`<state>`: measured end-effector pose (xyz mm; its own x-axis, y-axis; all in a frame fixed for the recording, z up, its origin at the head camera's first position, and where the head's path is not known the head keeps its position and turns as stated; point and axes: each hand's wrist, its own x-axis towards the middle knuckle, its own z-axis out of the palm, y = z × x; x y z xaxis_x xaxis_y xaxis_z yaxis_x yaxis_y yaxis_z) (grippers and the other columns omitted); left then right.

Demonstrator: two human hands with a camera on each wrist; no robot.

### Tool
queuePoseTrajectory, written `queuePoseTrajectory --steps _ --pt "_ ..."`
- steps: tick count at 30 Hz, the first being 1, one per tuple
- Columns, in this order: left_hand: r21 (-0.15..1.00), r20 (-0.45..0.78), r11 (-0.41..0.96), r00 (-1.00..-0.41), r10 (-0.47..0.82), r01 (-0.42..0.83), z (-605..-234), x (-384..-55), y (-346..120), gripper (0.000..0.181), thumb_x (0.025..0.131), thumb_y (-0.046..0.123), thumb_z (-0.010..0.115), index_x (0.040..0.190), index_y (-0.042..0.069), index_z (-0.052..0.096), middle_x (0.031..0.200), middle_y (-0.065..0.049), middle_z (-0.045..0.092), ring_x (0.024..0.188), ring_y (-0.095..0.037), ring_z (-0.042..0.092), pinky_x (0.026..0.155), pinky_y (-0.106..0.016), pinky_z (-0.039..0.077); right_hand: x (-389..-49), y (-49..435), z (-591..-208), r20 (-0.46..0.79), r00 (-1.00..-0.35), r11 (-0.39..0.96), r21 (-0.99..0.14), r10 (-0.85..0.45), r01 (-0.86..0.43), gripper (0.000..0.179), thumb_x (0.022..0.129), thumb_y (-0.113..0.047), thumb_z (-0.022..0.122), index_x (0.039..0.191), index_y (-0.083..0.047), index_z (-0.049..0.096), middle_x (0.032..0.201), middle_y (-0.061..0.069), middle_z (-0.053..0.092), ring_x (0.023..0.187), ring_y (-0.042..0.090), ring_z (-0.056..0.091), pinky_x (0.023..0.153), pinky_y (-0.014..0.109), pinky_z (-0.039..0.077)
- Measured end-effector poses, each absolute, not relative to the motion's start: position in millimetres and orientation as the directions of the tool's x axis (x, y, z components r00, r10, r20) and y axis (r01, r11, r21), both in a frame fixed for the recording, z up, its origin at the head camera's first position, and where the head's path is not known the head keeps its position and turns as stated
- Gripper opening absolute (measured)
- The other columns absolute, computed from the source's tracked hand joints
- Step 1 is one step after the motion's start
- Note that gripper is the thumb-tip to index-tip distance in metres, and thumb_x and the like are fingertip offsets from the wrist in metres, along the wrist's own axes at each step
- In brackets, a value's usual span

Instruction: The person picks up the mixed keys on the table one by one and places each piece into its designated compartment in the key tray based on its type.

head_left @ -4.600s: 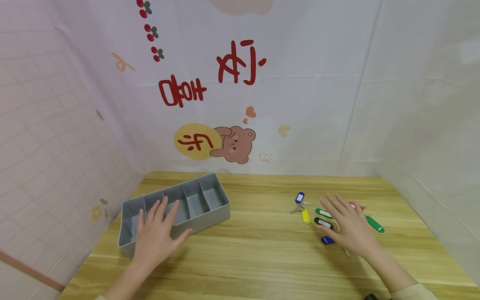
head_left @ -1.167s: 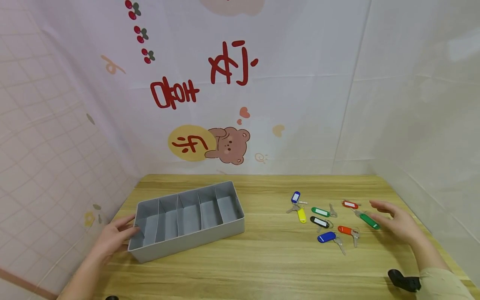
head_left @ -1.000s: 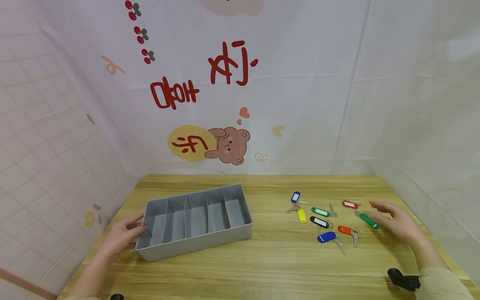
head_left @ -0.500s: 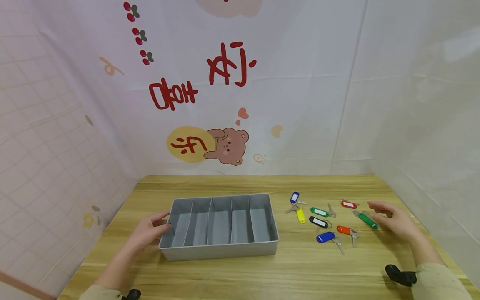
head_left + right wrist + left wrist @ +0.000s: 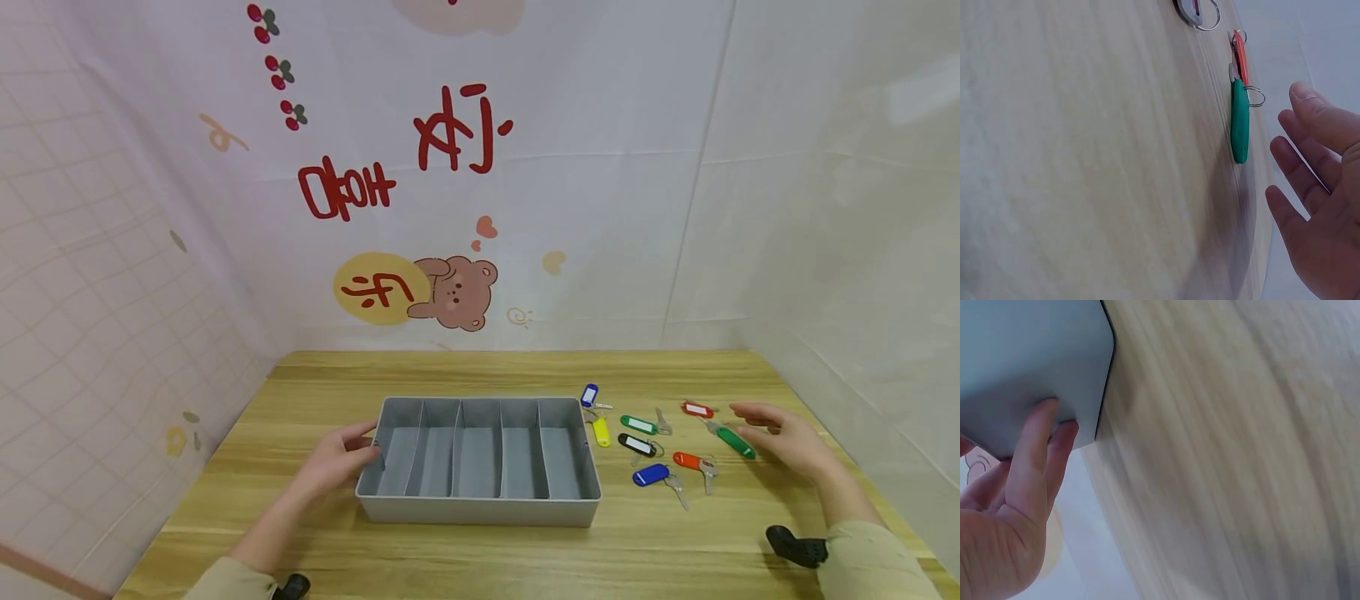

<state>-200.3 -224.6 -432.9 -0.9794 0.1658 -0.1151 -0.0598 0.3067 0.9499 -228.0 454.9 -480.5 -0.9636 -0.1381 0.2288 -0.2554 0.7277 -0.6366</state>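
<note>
A grey organiser box (image 5: 480,510) with several upright dividers lies squarely across the middle of the table. At its left end my left hand (image 5: 341,457) grips the end wall, the thumb over the rim. In the left wrist view, fingers (image 5: 1032,462) of that hand lie against the outer wall. My right hand (image 5: 787,442) hovers beside the right-hand green key tag (image 5: 737,442), holding nothing. Its fingers are spread and relaxed in the right wrist view, apart from the green tag (image 5: 1240,122).
Right of the box lie keys with tags: blue (image 5: 590,395), yellow (image 5: 602,432), another green (image 5: 638,425), black (image 5: 637,445), a second blue (image 5: 650,475), orange (image 5: 687,460) and red (image 5: 697,409). The yellow one is close by the box's right end. A printed cloth (image 5: 615,167) hangs behind.
My left hand has slid the box to the right and turned it from slanted to straight, bringing it close to the key tags. The right hand has hardly moved over the last second.
</note>
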Motion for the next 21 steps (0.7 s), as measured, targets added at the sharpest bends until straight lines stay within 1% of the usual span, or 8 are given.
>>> queuePoseTrajectory --steps 3,5,9,10,13,15,17,21 --pt "0.951 -0.107 0.303 -0.981 0.161 -0.054 -434 -201 -219 0.059 0.093 -0.001 0.061 0.146 -0.010 0.038 0.117 -0.032 0.061 0.092 -0.036 0.066 0.069 -0.050 0.059 -229 454 -480 0.223 -0.965 0.733 -0.632 -0.142 -0.254 0.041 0.095 -0.015 0.068 0.129 0.008 0.059 0.119 -0.016 0.060 0.102 -0.014 0.045 0.078 0.016 0.040" --pt "0.952 -0.104 0.300 -0.982 0.156 -0.053 -434 -201 -216 0.059 0.092 -0.001 0.061 0.146 -0.010 0.038 0.117 -0.032 0.061 0.091 -0.036 0.067 0.067 -0.050 0.059 -230 453 -481 0.215 -0.966 0.739 -0.627 -0.140 -0.247 0.041 0.095 -0.015 0.068 0.128 0.007 0.060 0.119 -0.011 0.061 0.102 -0.015 0.044 0.078 0.017 0.041" --pt "0.951 -0.114 0.302 -0.985 0.132 -0.069 -435 -200 -213 0.058 0.093 -0.001 0.061 0.145 -0.009 0.040 0.119 -0.032 0.060 0.091 -0.036 0.067 0.066 -0.050 0.059 -233 451 -482 0.208 -0.967 0.753 -0.610 -0.149 -0.247 0.038 0.094 -0.013 0.069 0.126 0.006 0.062 0.120 0.007 0.065 0.102 -0.014 0.044 0.077 0.018 0.045" --pt "0.950 -0.116 0.303 -0.985 0.131 -0.072 -435 -200 -214 0.057 0.093 -0.001 0.061 0.146 -0.009 0.040 0.119 -0.032 0.060 0.091 -0.036 0.067 0.066 -0.050 0.059 -233 450 -482 0.205 -0.967 0.757 -0.605 -0.150 -0.246 0.037 0.094 -0.013 0.069 0.125 0.007 0.062 0.121 0.014 0.064 0.101 -0.012 0.046 0.076 0.018 0.046" --pt "0.948 -0.123 0.308 -0.985 0.120 -0.081 -436 -199 -214 0.057 0.093 -0.001 0.061 0.146 -0.007 0.042 0.120 -0.032 0.059 0.092 -0.037 0.067 0.066 -0.049 0.059 -234 447 -481 0.176 -0.973 0.768 -0.599 -0.151 -0.228 0.036 0.094 -0.013 0.069 0.124 0.007 0.063 0.123 0.024 0.061 0.099 -0.003 0.052 0.075 0.019 0.047" --pt "0.948 -0.122 0.309 -0.985 0.125 -0.078 -436 -199 -215 0.057 0.093 -0.001 0.061 0.146 -0.007 0.041 0.121 -0.033 0.059 0.092 -0.037 0.067 0.066 -0.049 0.059 -234 446 -480 0.158 -0.976 0.776 -0.594 -0.148 -0.214 0.036 0.094 -0.013 0.069 0.124 0.007 0.063 0.124 0.026 0.061 0.097 0.004 0.055 0.074 0.020 0.048" --pt "0.948 -0.122 0.310 -0.984 0.129 -0.077 -436 -200 -215 0.057 0.093 0.000 0.062 0.146 -0.007 0.041 0.122 -0.033 0.058 0.093 -0.037 0.067 0.067 -0.049 0.059 -235 445 -480 0.146 -0.979 0.785 -0.585 -0.145 -0.204 0.035 0.094 -0.013 0.069 0.123 0.007 0.064 0.123 0.027 0.061 0.094 0.007 0.057 0.074 0.020 0.048" --pt "0.945 -0.126 0.316 -0.983 0.133 -0.078 -436 -199 -216 0.058 0.094 0.000 0.062 0.147 -0.006 0.040 0.124 -0.034 0.057 0.094 -0.037 0.067 0.067 -0.048 0.059 -238 444 -480 0.136 -0.978 0.794 -0.573 -0.155 -0.206 0.032 0.095 -0.010 0.067 0.121 0.008 0.064 0.118 0.027 0.063 0.090 0.005 0.059 0.071 0.021 0.048"
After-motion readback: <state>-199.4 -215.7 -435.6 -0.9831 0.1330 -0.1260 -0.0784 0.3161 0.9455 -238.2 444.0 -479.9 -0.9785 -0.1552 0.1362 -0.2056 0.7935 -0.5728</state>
